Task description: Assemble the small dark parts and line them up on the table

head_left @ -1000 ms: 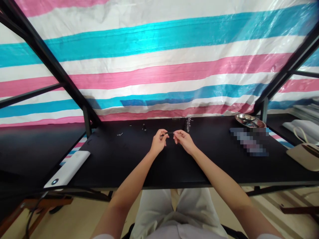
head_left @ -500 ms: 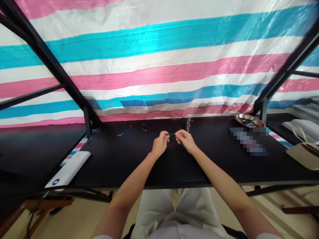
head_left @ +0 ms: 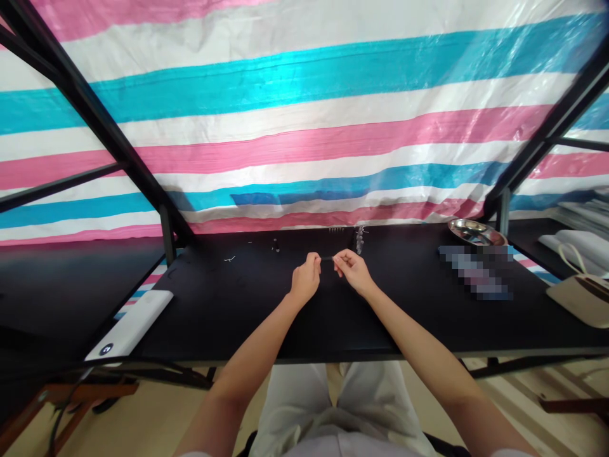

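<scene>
Between my two hands, above the black table [head_left: 228,304], a short thin dark stick-like piece [head_left: 327,258] is stretched level. My left hand [head_left: 306,277] is closed around its left end. The fingertips of my right hand [head_left: 351,269] pinch its right end. Its exact kind is too small to make out. Just behind my right hand lies a row of small clear, bead-like pieces [head_left: 360,240]. A row of small dark pieces [head_left: 337,230] is at the table's back edge. Left of my hands stands a small dark piece with a pale end [head_left: 276,245].
A white power strip-like box [head_left: 136,324] lies at the left edge. Thin white scraps [head_left: 229,258] are on the table. At the right are a shiny metal dish [head_left: 477,233], a blurred-out packet [head_left: 476,271] and a beige bag [head_left: 580,298]. Black frame posts and striped sheeting [head_left: 304,139] rise behind.
My left fingers have closed more tightly around the dark piece's end. Both hands stay in nearly the same place, and the table things have not moved.
</scene>
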### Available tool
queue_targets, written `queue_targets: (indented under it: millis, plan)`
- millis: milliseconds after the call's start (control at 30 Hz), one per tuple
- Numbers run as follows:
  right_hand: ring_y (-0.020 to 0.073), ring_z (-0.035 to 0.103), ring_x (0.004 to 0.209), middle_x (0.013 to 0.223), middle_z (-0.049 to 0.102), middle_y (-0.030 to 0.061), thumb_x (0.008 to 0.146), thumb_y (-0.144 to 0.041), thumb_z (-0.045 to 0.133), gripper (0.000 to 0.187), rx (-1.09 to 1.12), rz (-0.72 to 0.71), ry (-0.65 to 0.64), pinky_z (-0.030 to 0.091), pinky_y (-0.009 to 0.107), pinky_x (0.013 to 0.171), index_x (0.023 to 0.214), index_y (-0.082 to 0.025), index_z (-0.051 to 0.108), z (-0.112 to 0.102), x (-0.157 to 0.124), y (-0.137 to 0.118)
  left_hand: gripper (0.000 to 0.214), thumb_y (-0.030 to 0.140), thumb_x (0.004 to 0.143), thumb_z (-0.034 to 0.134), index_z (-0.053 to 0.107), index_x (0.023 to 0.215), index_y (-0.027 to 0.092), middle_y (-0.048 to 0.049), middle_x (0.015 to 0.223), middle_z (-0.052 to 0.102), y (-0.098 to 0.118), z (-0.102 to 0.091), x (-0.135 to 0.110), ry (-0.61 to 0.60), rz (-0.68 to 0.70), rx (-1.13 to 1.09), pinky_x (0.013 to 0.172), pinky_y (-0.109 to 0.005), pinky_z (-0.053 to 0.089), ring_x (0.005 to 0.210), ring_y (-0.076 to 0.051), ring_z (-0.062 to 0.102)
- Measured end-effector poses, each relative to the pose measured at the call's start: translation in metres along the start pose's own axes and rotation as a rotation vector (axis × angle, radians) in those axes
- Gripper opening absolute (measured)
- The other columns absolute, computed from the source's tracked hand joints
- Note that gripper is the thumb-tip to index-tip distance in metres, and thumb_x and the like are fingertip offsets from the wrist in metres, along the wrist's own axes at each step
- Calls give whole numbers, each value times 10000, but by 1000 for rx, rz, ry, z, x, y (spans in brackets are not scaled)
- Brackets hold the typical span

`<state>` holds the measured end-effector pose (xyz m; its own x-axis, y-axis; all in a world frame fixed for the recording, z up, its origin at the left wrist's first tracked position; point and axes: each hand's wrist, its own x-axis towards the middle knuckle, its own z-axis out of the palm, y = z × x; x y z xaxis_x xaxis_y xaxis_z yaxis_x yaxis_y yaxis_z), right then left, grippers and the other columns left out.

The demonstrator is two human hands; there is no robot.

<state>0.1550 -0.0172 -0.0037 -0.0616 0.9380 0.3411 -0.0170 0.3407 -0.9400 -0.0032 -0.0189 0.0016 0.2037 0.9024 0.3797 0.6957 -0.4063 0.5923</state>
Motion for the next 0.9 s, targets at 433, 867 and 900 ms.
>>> queue_targets:
  millis: [433,867,900]
  plan:
    - [82,447,435,568,523,-30,759,-504,551,318,-57,-13,-4,372,233,441,726,-193,495,2,-1,0,415,475,906,218,389,654,193,48,461,509,2,6,2,-13,-107,-418,500,-205,366,371,-75,439]
    - [131,518,594,655,537,4,830,-420,478,230,-314,-177,-5,428,269,586,797,-200,536,-6,-5,0,462,608,815,336,339,617,190,9,398,529,-5,12,11,-304,-384,-886,345,-184,276,286,-74,399]
    - [133,519,596,658,538,6,830,-423,476,231,-317,-175,-8,429,271,587,800,-201,537,-6,-5,0,468,611,810,344,329,603,191,7,394,525,-5,11,11,-318,-398,-902,346,-183,278,287,-72,398]
